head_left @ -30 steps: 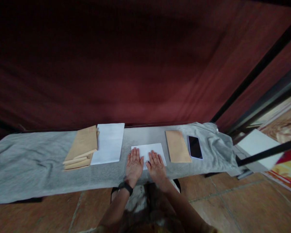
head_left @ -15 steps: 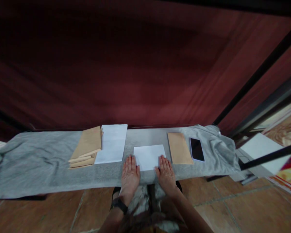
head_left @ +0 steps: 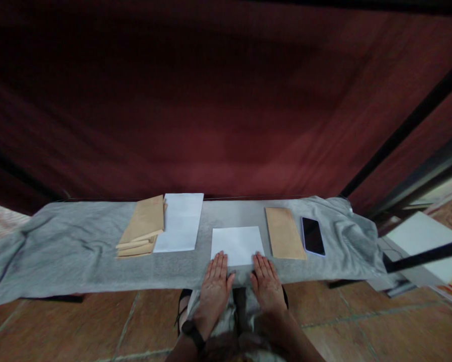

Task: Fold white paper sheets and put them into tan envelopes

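A white sheet of paper, about half the size of the larger sheets, lies flat in front of me on the grey cloth. My left hand rests flat with its fingertips at the paper's near left corner. At the near right corner lie the fingertips of my right hand, also flat and stretched out. Neither hand grips anything. To the right of the paper is a single brown envelope. On the left, a stack of brown envelopes partly overlaps the larger white paper.
A phone with a dark screen lies right of the single envelope. The grey cloth covers a narrow bench against a dark red curtain. A white box and dark metal bars stand at the right. Below is a tiled floor.
Both hands have slid off the middle of the small paper, first outward to its sides, then to its near corners. The view has shifted slightly, too.
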`<state>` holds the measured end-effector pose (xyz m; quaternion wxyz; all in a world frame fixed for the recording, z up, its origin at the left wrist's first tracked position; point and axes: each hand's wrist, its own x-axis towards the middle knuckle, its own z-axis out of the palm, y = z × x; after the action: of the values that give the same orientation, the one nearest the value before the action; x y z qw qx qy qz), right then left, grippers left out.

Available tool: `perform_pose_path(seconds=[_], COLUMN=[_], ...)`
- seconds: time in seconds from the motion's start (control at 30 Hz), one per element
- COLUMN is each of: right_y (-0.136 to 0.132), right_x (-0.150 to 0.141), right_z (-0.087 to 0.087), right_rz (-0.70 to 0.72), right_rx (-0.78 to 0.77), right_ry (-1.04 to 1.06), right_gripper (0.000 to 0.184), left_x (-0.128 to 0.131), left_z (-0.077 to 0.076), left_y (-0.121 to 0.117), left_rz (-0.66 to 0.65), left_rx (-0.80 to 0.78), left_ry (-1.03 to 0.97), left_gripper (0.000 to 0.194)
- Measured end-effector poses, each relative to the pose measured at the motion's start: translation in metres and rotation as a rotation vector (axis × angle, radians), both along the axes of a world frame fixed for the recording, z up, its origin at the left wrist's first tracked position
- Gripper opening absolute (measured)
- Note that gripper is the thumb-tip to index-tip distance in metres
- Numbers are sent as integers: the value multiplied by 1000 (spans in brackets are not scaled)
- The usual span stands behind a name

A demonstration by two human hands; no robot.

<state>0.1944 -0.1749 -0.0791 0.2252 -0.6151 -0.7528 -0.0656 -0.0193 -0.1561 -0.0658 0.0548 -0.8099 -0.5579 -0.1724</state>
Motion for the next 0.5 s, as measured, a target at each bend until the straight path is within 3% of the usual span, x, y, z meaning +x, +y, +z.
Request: perform_pose_path(seconds=[0.2, 0.3, 0.5], right_y=[-4, -4, -4], right_x=[10, 9, 9], right_z=[-7, -6, -3], right_rz=[-18, -23, -24], right_rx=[41, 24, -9], right_ry=[-8, -7, -21], right_gripper=[59, 60, 54], left_x=[-16, 8, 68], left_z=[7, 13, 12], left_y=[0, 14, 59], left_rz=[89, 96, -97], left_rx=[5, -30, -115], left_ry=[-33, -68, -26], left_gripper=[66, 65, 61])
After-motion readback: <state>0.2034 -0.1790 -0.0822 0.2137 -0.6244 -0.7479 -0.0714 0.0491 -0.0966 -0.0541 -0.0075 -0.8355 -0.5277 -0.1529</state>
